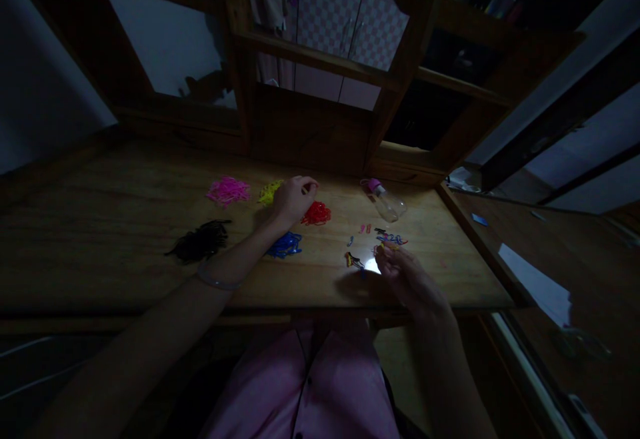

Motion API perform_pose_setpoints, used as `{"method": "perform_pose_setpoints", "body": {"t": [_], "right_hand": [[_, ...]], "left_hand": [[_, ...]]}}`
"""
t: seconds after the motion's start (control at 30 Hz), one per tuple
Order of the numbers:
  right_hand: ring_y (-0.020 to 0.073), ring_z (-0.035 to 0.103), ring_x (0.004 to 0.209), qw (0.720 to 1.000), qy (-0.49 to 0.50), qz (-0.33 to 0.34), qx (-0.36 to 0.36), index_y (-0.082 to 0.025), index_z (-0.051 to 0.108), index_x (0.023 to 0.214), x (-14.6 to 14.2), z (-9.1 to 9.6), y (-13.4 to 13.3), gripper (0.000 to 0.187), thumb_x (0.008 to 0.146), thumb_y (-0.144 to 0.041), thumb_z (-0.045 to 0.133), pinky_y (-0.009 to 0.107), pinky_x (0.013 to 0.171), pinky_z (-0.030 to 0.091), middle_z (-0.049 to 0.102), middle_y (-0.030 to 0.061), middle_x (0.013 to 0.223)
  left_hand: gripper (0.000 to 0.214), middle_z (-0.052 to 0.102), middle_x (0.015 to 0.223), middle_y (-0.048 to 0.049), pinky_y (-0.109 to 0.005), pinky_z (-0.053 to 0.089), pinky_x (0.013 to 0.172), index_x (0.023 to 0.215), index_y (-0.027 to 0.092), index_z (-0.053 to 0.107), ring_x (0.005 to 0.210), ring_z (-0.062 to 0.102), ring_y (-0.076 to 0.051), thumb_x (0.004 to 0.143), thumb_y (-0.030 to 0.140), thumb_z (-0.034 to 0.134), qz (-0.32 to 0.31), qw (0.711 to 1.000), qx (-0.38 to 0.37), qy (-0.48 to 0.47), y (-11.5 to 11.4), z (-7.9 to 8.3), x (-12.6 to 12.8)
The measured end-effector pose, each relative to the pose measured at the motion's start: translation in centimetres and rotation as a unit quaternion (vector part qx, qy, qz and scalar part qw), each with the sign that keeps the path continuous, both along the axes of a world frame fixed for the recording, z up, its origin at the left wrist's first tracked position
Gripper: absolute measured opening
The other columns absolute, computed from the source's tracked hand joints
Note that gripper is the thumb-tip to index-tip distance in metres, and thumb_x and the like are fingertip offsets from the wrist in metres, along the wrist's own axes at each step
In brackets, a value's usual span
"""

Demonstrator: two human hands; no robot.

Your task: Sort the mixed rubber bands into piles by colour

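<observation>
My left hand (296, 199) is above the table between a yellow pile of rubber bands (269, 192) and a red pile of rubber bands (317, 213). Its thumb and fingers are pinched together; whatever is between them is too small to make out. Lower right, my right hand (404, 274) pinches a few thin yellow and reddish rubber bands (384, 248) close to a bright white spot on the wood. Beside it lie a small bundle of yellow, black and blue bands (354, 261) and some blue and red bands (393, 239).
Pink bands (229, 190), black bands (200, 242) and blue bands (285, 244) lie in piles on the wooden table (125, 226). A clear bottle with a purple cap (387, 202) rests on its side. Wooden shelving borders the back; papers (535, 282) lie at right.
</observation>
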State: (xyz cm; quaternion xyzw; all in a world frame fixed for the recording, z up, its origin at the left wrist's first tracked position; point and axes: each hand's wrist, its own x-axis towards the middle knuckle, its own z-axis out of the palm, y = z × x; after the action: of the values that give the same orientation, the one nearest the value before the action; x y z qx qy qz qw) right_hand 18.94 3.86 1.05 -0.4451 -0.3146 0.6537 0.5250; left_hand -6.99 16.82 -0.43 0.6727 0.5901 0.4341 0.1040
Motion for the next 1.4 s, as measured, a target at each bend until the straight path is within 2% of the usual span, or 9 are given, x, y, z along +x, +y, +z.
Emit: {"method": "perform_pose_setpoints", "body": {"t": [0.13, 0.4, 0.8, 0.9, 0.97, 1.03, 1.17, 1.27, 1.4], "right_hand": [[0.0086, 0.067, 0.076, 0.999, 0.05, 0.005, -0.019, -0.021, 0.075, 0.083, -1.4, 0.1, 0.2, 0.023, 0.063, -0.019, 0.086, 0.014, 0.073, 0.056, 0.072, 0.0004, 0.082], [0.0128, 0.069, 0.082, 0.999, 0.016, 0.03, 0.01, -0.019, 0.075, 0.084, -4.1, 0.9, 0.7, 0.018, 0.068, -0.018, 0.083, 0.021, 0.081, 0.057, 0.073, 0.0029, 0.089], [0.013, 0.07, 0.084, 0.998, 0.042, 0.053, -0.018, -0.018, 0.075, 0.084, -6.5, 0.7, 0.8, 0.021, 0.066, -0.017, 0.084, 0.02, 0.08, 0.058, 0.073, 0.003, 0.09], [0.0158, 0.07, 0.087, 0.999, 0.001, 0.042, 0.023, -0.018, 0.075, 0.083, -6.5, 1.4, 1.7, 0.02, 0.065, -0.021, 0.084, 0.026, 0.085, 0.058, 0.074, 0.0046, 0.091], [0.0181, 0.07, 0.09, 0.993, -0.051, 0.032, 0.099, -0.018, 0.075, 0.082, -7.0, 2.8, 3.2, 0.019, 0.067, -0.025, 0.083, 0.031, 0.089, 0.056, 0.074, 0.0058, 0.092], [0.0197, 0.069, 0.092, 0.969, -0.138, 0.033, 0.2, -0.018, 0.076, 0.086, -8.3, 4.9, 5.5, 0.019, 0.071, -0.028, 0.079, 0.034, 0.091, 0.055, 0.075, 0.0063, 0.094], [0.0197, 0.069, 0.087, 0.851, -0.356, 0.067, 0.379, -0.017, 0.076, 0.09, -12.9, 7.6, 11.5, 0.018, 0.077, -0.026, 0.069, 0.031, 0.081, 0.054, 0.075, 0.0058, 0.091], [0.0181, 0.069, 0.082, 0.771, -0.452, 0.116, 0.434, -0.014, 0.077, 0.091, -16.8, 6.8, 15.3, 0.018, 0.078, -0.019, 0.065, 0.027, 0.075, 0.051, 0.075, 0.006, 0.084], [0.0178, 0.068, 0.081, 0.677, -0.557, 0.212, 0.431, -0.013, 0.077, 0.09, -19.9, 4.4, 17.6, 0.02, 0.075, -0.011, 0.065, 0.025, 0.073, 0.049, 0.075, 0.0066, 0.084]], "left_hand": [[0.023, 0.074, 0.093, -0.0042, -0.027, 0.047, 0.071, 0.091, 0.022, 0.074, 0.077, 0.065, -0.018, 0.089, 0.025, 0.052, -0.001, 1.0, 0.005, 0.0, -0.1, 0.1, 0.1], [0.021, 0.074, 0.09, -0.0047, -0.027, 0.047, 0.069, 0.09, 0.021, 0.074, 0.075, 0.065, -0.018, 0.087, 0.025, 0.054, 0.011, 0.999, -0.008, -0.037, 0.4, 0.2, -0.3], [0.022, 0.075, 0.084, -0.0037, -0.025, 0.046, 0.062, 0.091, 0.02, 0.074, 0.07, 0.066, -0.017, 0.087, 0.027, 0.054, 0.007, 0.995, -0.029, -0.097, 1.0, -0.1, -0.6], [0.023, 0.075, 0.085, -0.0039, -0.026, 0.047, 0.064, 0.093, 0.021, 0.073, 0.071, 0.067, -0.017, 0.089, 0.027, 0.051, 0.019, 0.995, -0.027, -0.09, 0.8, 0.2, -0.6], [0.024, 0.074, 0.09, -0.005, -0.026, 0.047, 0.067, 0.093, 0.021, 0.072, 0.075, 0.067, -0.017, 0.09, 0.026, 0.05, 0.022, 0.998, -0.009, -0.059, 0.3, 0.6, -0.4], [0.023, 0.073, 0.093, -0.0062, -0.027, 0.047, 0.069, 0.092, 0.02, 0.072, 0.078, 0.066, -0.018, 0.09, 0.028, 0.05, -0.017, 1.0, 0.012, -0.002, -0.7, 1.0, 0.3], [0.028, 0.073, 0.088, -0.0075, -0.03, 0.048, 0.072, 0.09, 0.02, 0.07, 0.079, 0.067, -0.021, 0.091, 0.039, 0.05, -0.215, 0.967, 0.022, 0.136, -2.8, 1.6, 2.1], [0.033, 0.073, 0.088, -0.0098, -0.032, 0.048, 0.072, 0.087, 0.018, 0.07, 0.082, 0.067, -0.024, 0.09, 0.044, 0.051, -0.278, 0.941, 0.004, 0.192, -3.4, 1.3, 2.6], [0.033, 0.073, 0.087, -0.0114, -0.032, 0.048, 0.069, 0.085, 0.017, 0.069, 0.08, 0.067, -0.025, 0.09, 0.043, 0.051, -0.26, 0.942, -0.016, 0.214, -2.7, 0.6, 1.9]]}}
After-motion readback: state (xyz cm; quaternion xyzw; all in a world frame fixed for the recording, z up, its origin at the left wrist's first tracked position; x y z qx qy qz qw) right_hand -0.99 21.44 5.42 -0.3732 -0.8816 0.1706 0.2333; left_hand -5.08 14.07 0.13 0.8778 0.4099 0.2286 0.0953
